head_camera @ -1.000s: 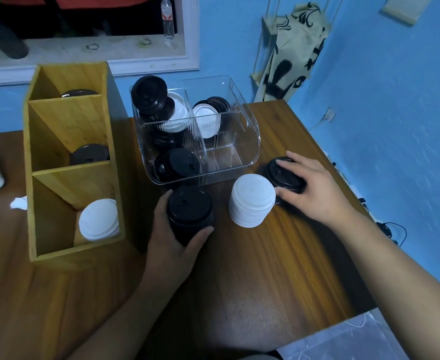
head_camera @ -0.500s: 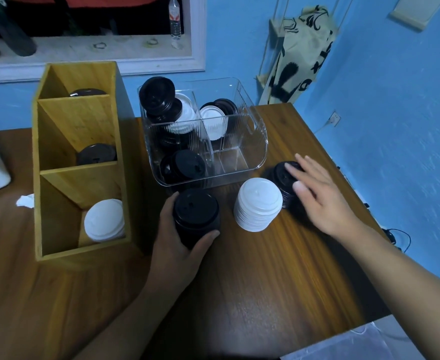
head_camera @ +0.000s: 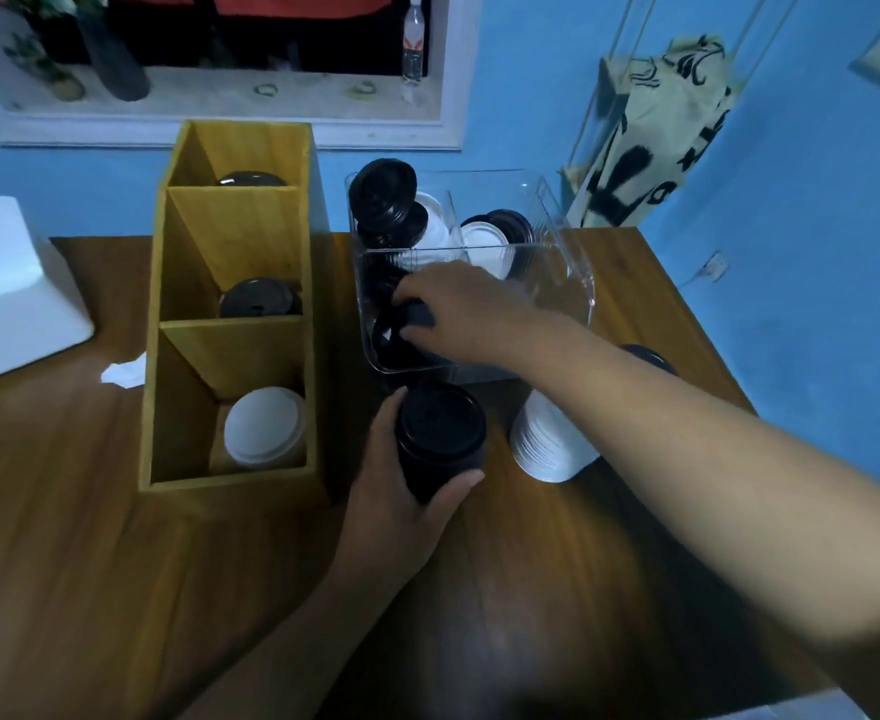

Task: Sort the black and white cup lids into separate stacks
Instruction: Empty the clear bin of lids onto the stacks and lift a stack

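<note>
Left hand [head_camera: 401, 493] grips the black lid stack [head_camera: 440, 439], thumb and fingers wrapped round its sides; the stack stands upright on the tabletop [head_camera: 115, 563], just in front of the clear bin [head_camera: 578, 283]. Right hand [head_camera: 458, 314] is inside the bin's front-left section, fingers curled, pinching a black lid [head_camera: 419, 315] on the loose black pile there. More black and white lids are mixed at the back of the bin. White lid stack [head_camera: 547, 452] sits on the tabletop right of the black stack, partly hidden under the right forearm. Wooden organizer [head_camera: 235, 241] at left has 3 compartments: white lids [head_camera: 263, 426] in the near one, dark lids in the other 2.
</note>
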`<state>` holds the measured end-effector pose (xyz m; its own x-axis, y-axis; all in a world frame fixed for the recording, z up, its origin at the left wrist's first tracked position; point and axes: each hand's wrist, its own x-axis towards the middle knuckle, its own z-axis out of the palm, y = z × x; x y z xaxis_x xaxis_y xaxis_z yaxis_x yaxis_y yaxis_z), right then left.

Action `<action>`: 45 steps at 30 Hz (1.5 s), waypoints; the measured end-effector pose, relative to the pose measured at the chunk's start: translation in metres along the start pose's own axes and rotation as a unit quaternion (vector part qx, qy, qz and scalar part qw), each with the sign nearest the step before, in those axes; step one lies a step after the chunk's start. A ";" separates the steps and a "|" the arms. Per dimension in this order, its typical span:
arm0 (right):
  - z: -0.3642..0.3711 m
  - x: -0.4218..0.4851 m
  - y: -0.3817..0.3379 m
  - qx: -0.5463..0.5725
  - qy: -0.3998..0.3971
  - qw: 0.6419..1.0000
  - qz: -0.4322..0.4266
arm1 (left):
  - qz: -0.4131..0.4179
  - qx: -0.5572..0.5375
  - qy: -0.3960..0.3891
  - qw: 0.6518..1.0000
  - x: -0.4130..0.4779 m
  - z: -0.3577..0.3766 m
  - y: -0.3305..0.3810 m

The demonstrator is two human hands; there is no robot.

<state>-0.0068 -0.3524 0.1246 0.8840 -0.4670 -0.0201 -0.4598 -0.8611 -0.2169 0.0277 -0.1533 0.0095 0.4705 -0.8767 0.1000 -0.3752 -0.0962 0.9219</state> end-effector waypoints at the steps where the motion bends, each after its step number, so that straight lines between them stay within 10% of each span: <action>1: 0.003 0.010 -0.001 -0.027 -0.035 0.999 0.000 | -0.001 -0.001 -0.002 1.000 0.000 0.000 0.000; 6: 0.010 0.036 -0.003 -0.159 -0.148 0.976 -0.004 | -0.004 0.003 -0.011 1.000 0.000 -0.001 -0.001; 14: -0.032 0.021 0.004 -0.257 -0.088 0.960 -0.062 | -0.004 -0.005 -0.011 1.000 0.001 -0.003 0.000; 21: -0.081 -0.077 0.017 0.070 0.020 0.996 0.055 | 0.007 -0.011 0.003 1.000 0.001 -0.003 0.002; 26: -0.033 -0.194 0.015 0.426 0.046 0.896 0.120 | 0.011 -0.012 -0.002 1.000 0.001 -0.001 -0.004; 32: 0.064 -0.264 0.016 0.498 0.018 0.820 0.283 | 0.026 0.000 0.008 1.000 0.002 0.000 -0.006; 38: 0.091 -0.278 0.024 0.225 0.056 0.897 0.375 | 0.033 0.012 0.008 0.999 0.002 0.000 0.000; 45: 0.104 -0.277 -0.010 0.106 0.108 0.951 0.269 | 0.038 0.010 0.008 0.999 0.000 0.000 0.004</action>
<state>-0.2386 -0.1929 0.0306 0.4778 -0.8784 0.0129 -0.7930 -0.4376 -0.4238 0.0267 -0.1537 0.0129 0.4523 -0.8744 0.1757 -0.4264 -0.0389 0.9037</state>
